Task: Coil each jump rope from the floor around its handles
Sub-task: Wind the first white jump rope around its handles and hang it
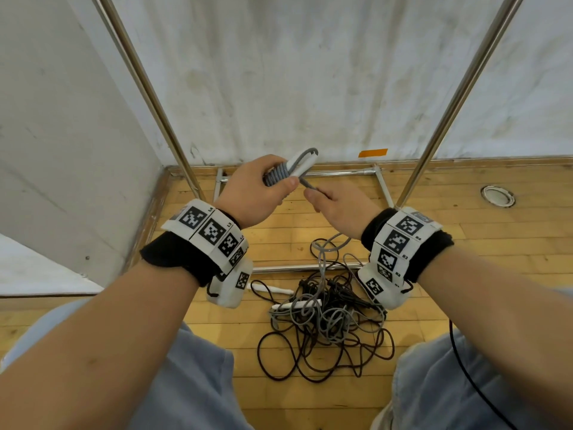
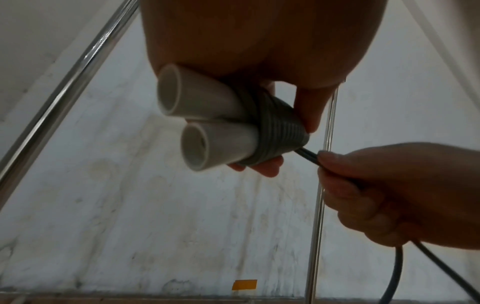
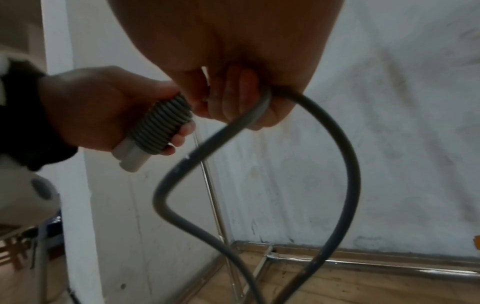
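Note:
My left hand (image 1: pixel 263 187) grips two white handles (image 1: pixel 302 164) held side by side, with several tight turns of grey rope (image 1: pixel 274 176) wound around them. In the left wrist view the handle ends (image 2: pixel 205 115) point at the camera and the grey coil (image 2: pixel 280 139) sits behind them. My right hand (image 1: pixel 331 201) pinches the free grey rope (image 2: pixel 309 156) just beside the coil. From that hand the rope (image 3: pixel 345 164) hangs in a loop down toward the floor. A pile of grey and dark ropes (image 1: pixel 325 324) with more white handles (image 1: pixel 296 305) lies on the floor below.
Two slanted metal poles (image 1: pixel 148 88) (image 1: pixel 459 97) rise at either side, joined to a metal frame (image 1: pixel 341 172) on the wooden floor (image 1: pixel 465 249). A stained white wall (image 1: pixel 310 72) stands behind. My knees in light trousers (image 1: pixel 186 383) flank the pile. A round floor fitting (image 1: pixel 497 196) lies right.

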